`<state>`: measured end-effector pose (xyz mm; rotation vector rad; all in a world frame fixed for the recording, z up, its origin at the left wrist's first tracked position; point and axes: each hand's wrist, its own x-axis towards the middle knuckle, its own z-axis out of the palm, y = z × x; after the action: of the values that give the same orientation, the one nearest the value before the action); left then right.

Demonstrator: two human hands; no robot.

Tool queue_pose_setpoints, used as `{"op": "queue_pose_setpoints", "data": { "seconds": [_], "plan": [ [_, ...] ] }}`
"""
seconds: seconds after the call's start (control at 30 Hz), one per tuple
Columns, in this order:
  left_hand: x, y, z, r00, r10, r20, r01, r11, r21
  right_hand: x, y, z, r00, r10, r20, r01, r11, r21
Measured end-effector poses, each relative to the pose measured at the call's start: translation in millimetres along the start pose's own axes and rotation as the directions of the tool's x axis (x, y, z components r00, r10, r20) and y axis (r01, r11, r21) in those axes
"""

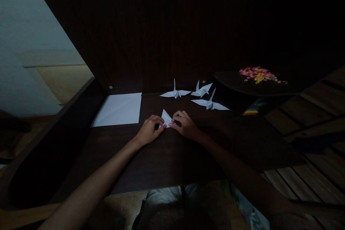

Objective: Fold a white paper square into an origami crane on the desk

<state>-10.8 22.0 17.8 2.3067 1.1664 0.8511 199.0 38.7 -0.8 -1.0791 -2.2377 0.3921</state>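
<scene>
Between my two hands a small piece of folded white paper [166,116] rests on the dark desk, one point facing away from me. My left hand [150,128] pinches its left side, thumb and fingers closed on the edge. On the opposite side my right hand [185,125] grips the paper's lower right corner with thumb and fingertips. Beyond the hands stand three white paper cranes: one with spread wings [175,93], another at the back right [201,90], and a nearer one [210,105]. The fingers hide parts of the folded edges.
White paper sheets [118,109] with a diagonal crease lie to the left, beside the desk's raised side panel [54,143]. A dark shelf [229,82] at the right bears a heap of small colourful pieces [258,74]. A tall dark back panel [161,25] rises behind the cranes.
</scene>
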Motion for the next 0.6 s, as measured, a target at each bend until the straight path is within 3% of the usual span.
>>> {"op": "queue_pose_setpoints", "data": {
  "seconds": [0.33, 0.43, 0.6],
  "plan": [
    [0.5, -5.4, -0.2, 1.000, 0.013, -0.008, -0.013, 0.999, 0.046, 5.9, 3.1, 1.3, 1.000, -0.008, 0.005, 0.008, 0.999, 0.032],
    [0.3, -5.7, -0.6, 1.000, -0.001, -0.014, 0.001, 0.999, 0.035, 6.7, 2.5, 0.4, 0.998, -0.011, 0.061, 0.010, 1.000, 0.023],
    [0.8, -7.5, 1.5, 0.999, 0.018, -0.030, -0.018, 1.000, 0.000, 10.6, 2.8, -0.9, 0.988, 0.086, 0.129, -0.084, 0.996, -0.020]
  ]
}}
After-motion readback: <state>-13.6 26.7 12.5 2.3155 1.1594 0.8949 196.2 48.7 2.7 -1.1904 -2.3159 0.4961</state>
